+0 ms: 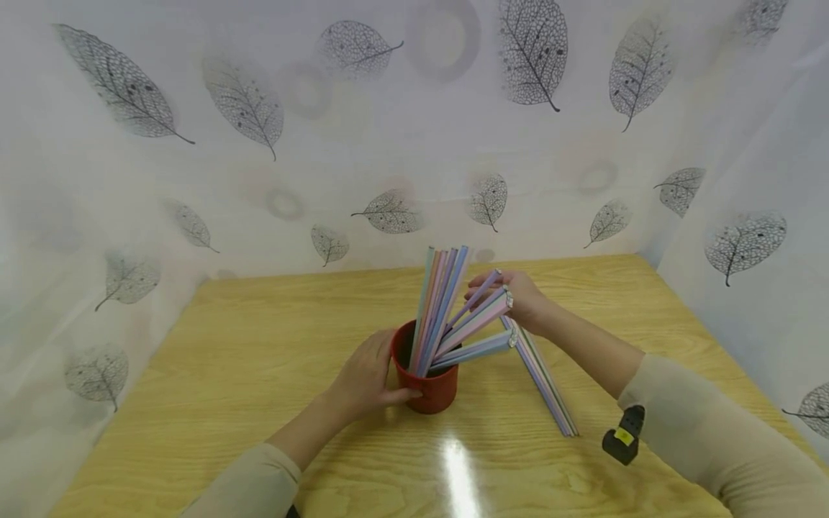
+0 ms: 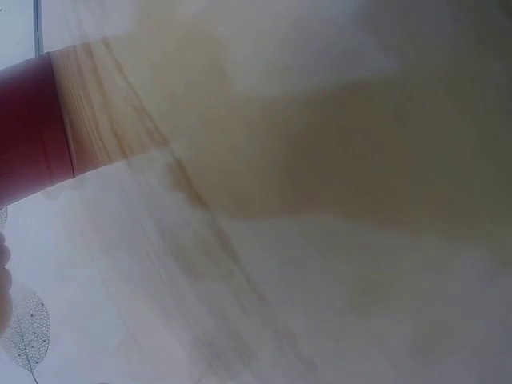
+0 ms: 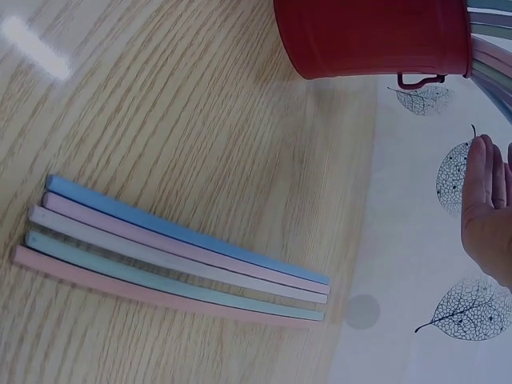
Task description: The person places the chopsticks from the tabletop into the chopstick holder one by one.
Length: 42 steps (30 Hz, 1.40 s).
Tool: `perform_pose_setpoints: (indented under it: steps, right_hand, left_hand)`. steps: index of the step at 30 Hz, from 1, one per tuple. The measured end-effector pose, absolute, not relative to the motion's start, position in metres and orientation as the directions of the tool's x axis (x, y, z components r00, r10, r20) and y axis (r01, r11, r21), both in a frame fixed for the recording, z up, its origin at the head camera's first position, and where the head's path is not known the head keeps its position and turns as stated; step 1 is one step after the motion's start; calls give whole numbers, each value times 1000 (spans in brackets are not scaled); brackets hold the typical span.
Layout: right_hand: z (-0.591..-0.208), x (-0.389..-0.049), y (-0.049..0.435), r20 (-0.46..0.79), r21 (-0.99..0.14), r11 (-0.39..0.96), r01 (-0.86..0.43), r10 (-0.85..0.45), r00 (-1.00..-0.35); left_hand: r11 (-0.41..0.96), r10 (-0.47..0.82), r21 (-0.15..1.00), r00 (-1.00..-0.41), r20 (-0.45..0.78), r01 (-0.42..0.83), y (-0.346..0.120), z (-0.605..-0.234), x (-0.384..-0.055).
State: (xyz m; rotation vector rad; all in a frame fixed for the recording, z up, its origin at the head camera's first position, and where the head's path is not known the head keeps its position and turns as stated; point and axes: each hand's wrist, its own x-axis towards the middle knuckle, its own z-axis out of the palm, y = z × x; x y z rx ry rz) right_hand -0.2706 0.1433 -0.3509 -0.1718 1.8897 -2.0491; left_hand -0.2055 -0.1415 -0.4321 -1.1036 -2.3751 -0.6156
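Note:
A red cup (image 1: 432,394) stands on the table, full of long pastel sticks (image 1: 443,309), some near upright, others leaning right over the rim. My left hand (image 1: 365,378) grips the cup's left side, thumb across its front and the other fingers partly hidden behind. Behind the leaning sticks' tips is my right hand (image 1: 526,301), partly covered by them. The right wrist view shows this right hand (image 3: 490,216) with straight fingers beside the sticks and nothing in its grasp. Several more pastel sticks (image 3: 176,254) lie side by side on the table, right of the cup.
The wooden table (image 1: 259,345) ends against pale leaf-printed sheeting (image 1: 388,144), which also hangs along both sides. A black device with a yellow mark (image 1: 623,436) is at the right sleeve. A pale haze covers most of the left wrist view; part of the red cup shows at its edge.

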Motion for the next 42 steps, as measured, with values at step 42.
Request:
perform_pose_setpoints:
  steps: [42]
  right_hand:
    - [-389,-265,211,-345,-868,442,228,-205,-916]
  left_hand:
    - [579,584,225,-591,556,784,-140,-434,-205]
